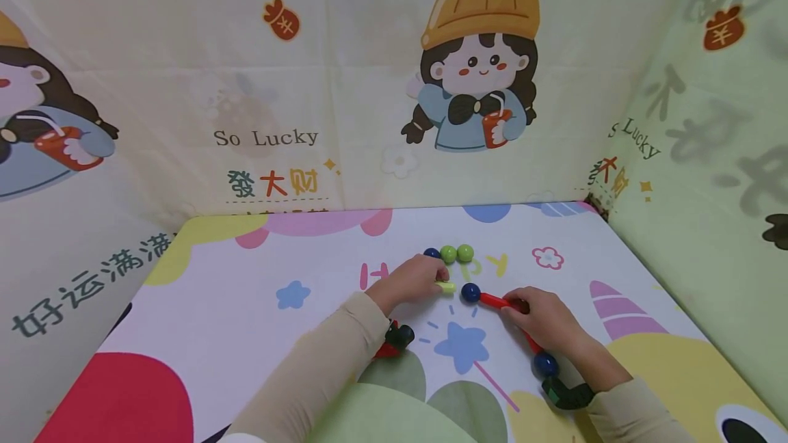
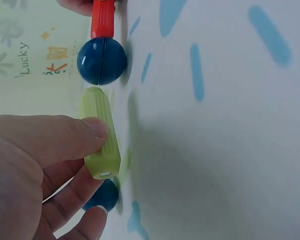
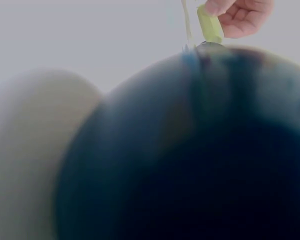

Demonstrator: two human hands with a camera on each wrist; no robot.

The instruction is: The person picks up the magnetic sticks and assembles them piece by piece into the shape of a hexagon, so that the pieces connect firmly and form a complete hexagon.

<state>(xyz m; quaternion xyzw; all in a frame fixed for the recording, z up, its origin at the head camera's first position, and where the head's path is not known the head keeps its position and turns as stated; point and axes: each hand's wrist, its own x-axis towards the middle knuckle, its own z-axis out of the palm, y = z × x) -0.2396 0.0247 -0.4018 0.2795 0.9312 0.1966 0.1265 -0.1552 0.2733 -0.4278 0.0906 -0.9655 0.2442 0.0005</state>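
Close blue ball (image 3: 185,150), lime rod (image 3: 209,25) beyond

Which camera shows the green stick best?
The left wrist view: the green stick looks large, its ridges clear. The head view shows just one end beyond the left hand; the right wrist view shows it small, near the top.

head forward-down, wrists close, rod (image 2: 105,157) shared

white tabletop (image 1: 234,306) with colourful prints, two green balls (image 1: 465,253) beside a blue ball (image 1: 431,251)
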